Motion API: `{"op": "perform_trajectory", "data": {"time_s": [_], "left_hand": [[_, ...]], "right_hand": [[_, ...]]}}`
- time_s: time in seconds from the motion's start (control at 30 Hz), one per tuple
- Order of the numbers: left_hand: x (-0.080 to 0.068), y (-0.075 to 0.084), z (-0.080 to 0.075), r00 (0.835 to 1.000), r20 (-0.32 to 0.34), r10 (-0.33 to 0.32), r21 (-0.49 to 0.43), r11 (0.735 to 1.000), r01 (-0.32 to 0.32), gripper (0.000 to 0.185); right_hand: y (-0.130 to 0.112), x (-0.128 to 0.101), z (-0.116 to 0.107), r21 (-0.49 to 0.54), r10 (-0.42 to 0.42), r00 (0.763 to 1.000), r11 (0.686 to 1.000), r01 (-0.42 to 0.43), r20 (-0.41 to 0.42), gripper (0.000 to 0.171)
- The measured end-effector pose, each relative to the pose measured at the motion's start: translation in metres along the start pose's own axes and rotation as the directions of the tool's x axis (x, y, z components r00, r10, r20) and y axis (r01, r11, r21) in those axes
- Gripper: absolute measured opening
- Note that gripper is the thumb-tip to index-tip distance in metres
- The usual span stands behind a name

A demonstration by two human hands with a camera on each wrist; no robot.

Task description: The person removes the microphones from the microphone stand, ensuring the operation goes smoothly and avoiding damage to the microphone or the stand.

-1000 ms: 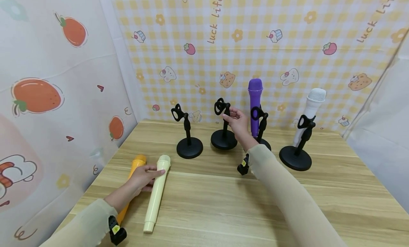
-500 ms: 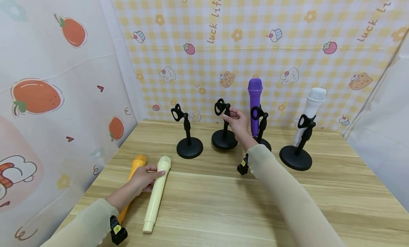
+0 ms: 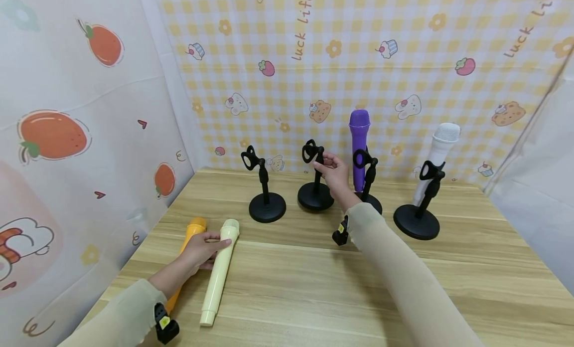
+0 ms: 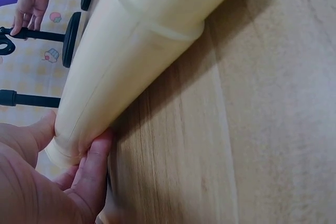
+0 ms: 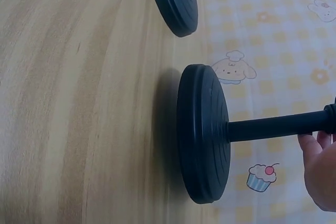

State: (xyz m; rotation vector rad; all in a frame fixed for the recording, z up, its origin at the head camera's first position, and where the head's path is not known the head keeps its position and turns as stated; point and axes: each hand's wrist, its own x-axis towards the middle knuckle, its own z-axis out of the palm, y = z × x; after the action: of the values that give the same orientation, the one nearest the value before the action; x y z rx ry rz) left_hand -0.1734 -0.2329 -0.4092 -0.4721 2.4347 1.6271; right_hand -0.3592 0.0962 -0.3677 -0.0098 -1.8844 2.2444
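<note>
My left hand [image 3: 199,252] grips a pale yellow microphone [image 3: 219,274] near its head, thumb on one side and fingers on the other. An orange microphone [image 3: 195,229] lies just left of it, partly hidden by that hand. With thumb and fingers, my right hand [image 3: 335,175] pinches the upper post of a black microphone stand [image 3: 315,196], whose ring clip holds nothing. In the right wrist view, a dark shadow lies beside this stand's round base [image 5: 202,135]; whether the base touches the table cannot be told.
Another black stand [image 3: 266,207] with a bare clip stands to the left. At right, a purple microphone [image 3: 358,132] and a white microphone [image 3: 441,142] stand upright behind two more stands [image 3: 417,222]. A patterned cloth [image 3: 287,87] hangs behind the wooden table [image 3: 314,287].
</note>
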Motion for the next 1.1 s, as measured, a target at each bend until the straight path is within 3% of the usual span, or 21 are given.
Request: {"op": "perform_trajectory", "data": {"time_s": [1.1], "left_hand": [[0.004,0.001,0.003,1.000,-0.016,-0.009,0.038,0.999,0.010,0.054]], "right_hand": [[0.012,0.001,-0.004,-0.019,0.022,1.000,1.000,-0.023,-0.021,0.031]]}}
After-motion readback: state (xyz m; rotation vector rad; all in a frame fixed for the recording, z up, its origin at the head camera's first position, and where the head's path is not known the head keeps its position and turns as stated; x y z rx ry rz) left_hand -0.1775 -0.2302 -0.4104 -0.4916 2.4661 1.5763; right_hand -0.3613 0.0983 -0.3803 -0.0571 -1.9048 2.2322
